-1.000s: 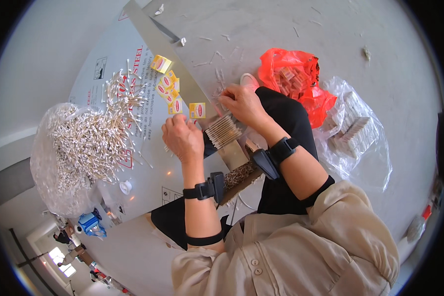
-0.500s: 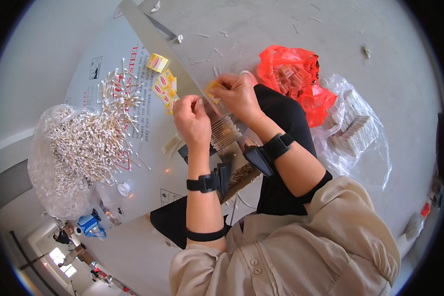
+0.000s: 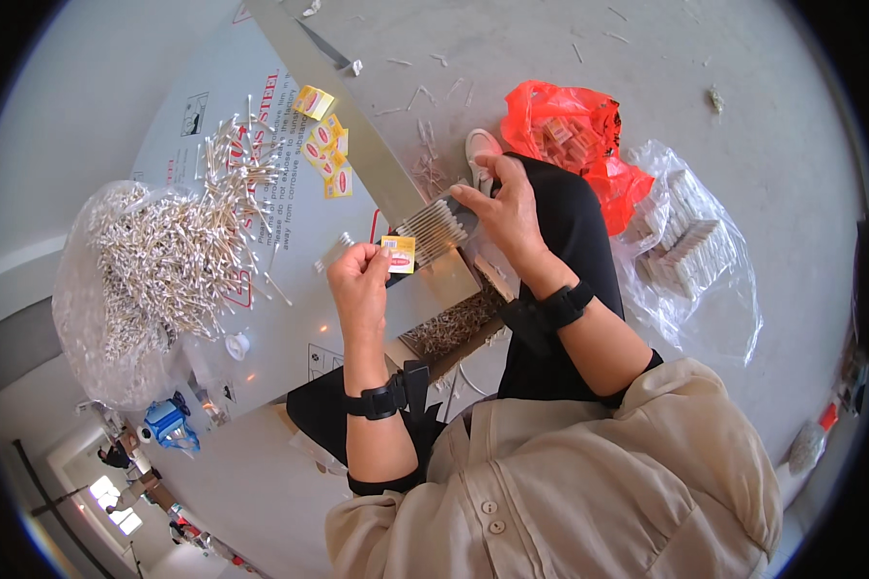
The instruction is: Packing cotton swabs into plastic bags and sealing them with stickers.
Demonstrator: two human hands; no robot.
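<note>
The left hand (image 3: 359,285) pinches a yellow card (image 3: 403,253) by its edge, seemingly to leave its face exposed, just beside a row of cotton swabs (image 3: 436,230), while the right hand (image 3: 510,210) shows parted fingers.

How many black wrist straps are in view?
2: the left strap around the left wrist, the right strap around the right wrist. None appears hidden.

Yellow card (image 3: 402,257): it is now in the left grip (image 3: 359,280).
Right grip (image 3: 505,201): it has released the card, fingers now apart.
</note>
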